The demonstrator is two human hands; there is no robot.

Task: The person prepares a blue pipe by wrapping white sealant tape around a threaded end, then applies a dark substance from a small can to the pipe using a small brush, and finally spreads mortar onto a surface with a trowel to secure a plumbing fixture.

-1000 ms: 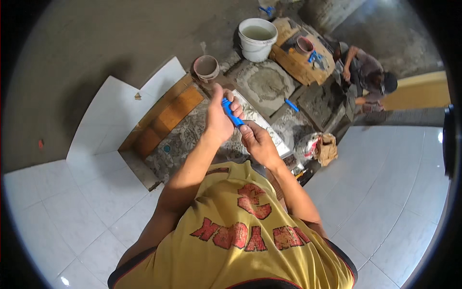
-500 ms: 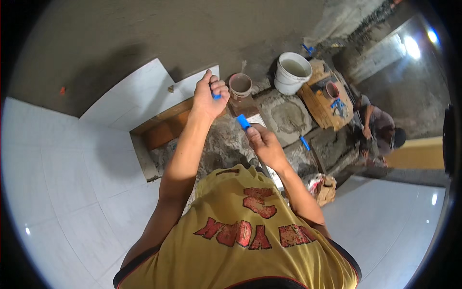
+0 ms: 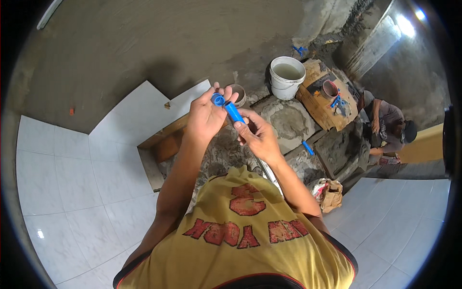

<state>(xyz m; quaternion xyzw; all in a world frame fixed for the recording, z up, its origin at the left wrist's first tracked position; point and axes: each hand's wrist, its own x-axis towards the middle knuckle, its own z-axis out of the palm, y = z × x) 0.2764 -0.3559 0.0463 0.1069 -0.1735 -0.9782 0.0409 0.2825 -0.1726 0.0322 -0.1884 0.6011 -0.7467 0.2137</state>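
Just beyond the yellow shirt (image 3: 260,260), the right hand (image 3: 258,136) pinches a blue cylinder (image 3: 235,113) between thumb and fingers, gripping its lower part, which leaves the upper end free and slanted toward the other hand. Slightly farther out, the left hand (image 3: 202,118) lies palm up, its fingers loosely spread; a blue ring (image 3: 218,99) sits lightly between thumb and fingers, the palm probably cupped beneath so the piece cannot drop. Ring and cylinder end are close together, perhaps to keep both easily in sight.

To the right, a crumpled paper bag (image 3: 332,198) rests on the floor. Farther off, a second blue piece (image 3: 308,148) lies along the lower right edge of a grey slab (image 3: 272,107). Past the slab's top corner stands a white bucket (image 3: 285,89) of cloudy water, beside the left edge of some cardboard (image 3: 314,113). The cardboard carries a reddish pot (image 3: 330,89) near its middle and blue clips (image 3: 338,102) toward its right edge, likely within reach of the co-worker (image 3: 391,118) crouching beyond.
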